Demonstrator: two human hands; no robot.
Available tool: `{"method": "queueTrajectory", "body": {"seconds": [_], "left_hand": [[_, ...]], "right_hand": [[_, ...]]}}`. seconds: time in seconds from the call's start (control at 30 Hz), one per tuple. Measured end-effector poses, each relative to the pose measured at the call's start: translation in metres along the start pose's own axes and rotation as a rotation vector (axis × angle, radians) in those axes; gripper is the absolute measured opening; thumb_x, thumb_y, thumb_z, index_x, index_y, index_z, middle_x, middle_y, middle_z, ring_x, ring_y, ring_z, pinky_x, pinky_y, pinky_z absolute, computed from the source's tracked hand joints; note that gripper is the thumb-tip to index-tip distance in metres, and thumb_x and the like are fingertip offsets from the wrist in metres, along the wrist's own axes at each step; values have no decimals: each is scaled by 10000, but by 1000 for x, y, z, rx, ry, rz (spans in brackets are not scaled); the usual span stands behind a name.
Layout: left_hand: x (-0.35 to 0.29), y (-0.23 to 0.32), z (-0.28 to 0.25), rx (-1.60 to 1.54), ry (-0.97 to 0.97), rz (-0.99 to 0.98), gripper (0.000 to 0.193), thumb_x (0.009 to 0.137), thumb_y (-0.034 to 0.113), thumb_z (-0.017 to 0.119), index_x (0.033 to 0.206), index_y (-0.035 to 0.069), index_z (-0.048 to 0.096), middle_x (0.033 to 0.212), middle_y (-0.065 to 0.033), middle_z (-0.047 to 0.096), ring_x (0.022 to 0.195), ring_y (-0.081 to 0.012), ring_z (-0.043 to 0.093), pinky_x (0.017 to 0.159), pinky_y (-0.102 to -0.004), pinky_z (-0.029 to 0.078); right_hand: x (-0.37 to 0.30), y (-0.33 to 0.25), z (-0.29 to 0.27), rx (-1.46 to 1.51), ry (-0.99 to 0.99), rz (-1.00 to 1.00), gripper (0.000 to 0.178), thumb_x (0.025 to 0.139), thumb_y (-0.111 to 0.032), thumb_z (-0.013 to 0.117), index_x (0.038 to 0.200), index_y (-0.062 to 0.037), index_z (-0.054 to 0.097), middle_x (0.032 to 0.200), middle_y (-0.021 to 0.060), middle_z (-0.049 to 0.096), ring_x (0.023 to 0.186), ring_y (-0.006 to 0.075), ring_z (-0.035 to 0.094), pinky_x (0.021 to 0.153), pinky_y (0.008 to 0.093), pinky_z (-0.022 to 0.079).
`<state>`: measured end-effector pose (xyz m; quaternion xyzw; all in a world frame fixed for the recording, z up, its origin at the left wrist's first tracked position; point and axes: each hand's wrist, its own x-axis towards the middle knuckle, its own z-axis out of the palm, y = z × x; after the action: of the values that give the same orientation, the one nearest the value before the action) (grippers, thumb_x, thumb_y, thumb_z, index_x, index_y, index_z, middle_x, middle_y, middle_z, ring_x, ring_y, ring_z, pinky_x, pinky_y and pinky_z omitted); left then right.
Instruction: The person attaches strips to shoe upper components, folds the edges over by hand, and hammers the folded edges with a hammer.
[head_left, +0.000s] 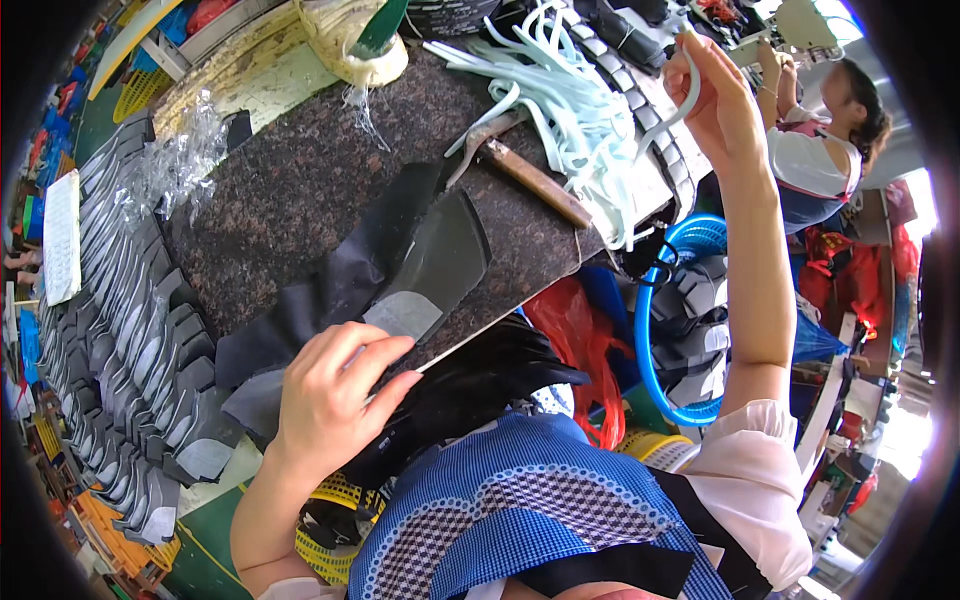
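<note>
From my remote station I see the right hand (pixel 722 105) pinching a pale strip (pixel 692 98); the left hand (pixel 340 390), thumb spread, is nearer the dark cut panel (pixel 452 250) (contact unclear), slanting lengthwise away and rightward on the speckled stone worktop (pixel 265 225).

Speckled dark stone tabletop (pixel 270 230), pale front edge. Green floor (pixel 205 560) at lower left, thin yellow line across it. Yellow-edged bench (pixel 130 45) at upper left. Brown rack (pixel 876 285) at right; strong white glare (pixel 905 430) along right rim, source unclear.
</note>
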<state>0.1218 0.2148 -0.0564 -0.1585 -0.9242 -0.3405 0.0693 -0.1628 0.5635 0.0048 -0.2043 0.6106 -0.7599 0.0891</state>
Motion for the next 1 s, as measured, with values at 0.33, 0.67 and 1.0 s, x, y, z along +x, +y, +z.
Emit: {"method": "queueTrajectory", "body": {"seconds": [0.33, 0.67, 1.0], "left_hand": [[-103, -14, -15, 424, 90, 335, 314, 738, 98, 806, 1041, 160, 758, 1097, -61, 662, 1070, -245, 643, 967, -449, 532], [-163, -16, 30, 404, 168, -219, 591, 716, 321, 803, 1193, -3, 674, 1271, -151, 608, 1171, -319, 610, 961, -417, 540], [-180, -26, 48, 336, 265, -227, 561, 776, 304, 791, 1257, 39, 674, 1205, -114, 536, 1189, -322, 537, 998, -425, 523]], "right_hand": [[-54, -10, 73, 75, -126, 269, 317, 1033, -173, 557, 1279, 25, 534, 840, 14, 505, 546, 62, 402, 478, 179, 299], [-89, 31, 267, -277, -821, 369, 108, 982, -82, 607, 952, 13, 649, 699, 6, 602, 539, 52, 542, 481, 184, 404], [-101, 118, 320, -602, -961, 718, 131, 968, -110, 664, 939, 13, 698, 794, 41, 697, 640, 36, 582, 541, 188, 453]]}}
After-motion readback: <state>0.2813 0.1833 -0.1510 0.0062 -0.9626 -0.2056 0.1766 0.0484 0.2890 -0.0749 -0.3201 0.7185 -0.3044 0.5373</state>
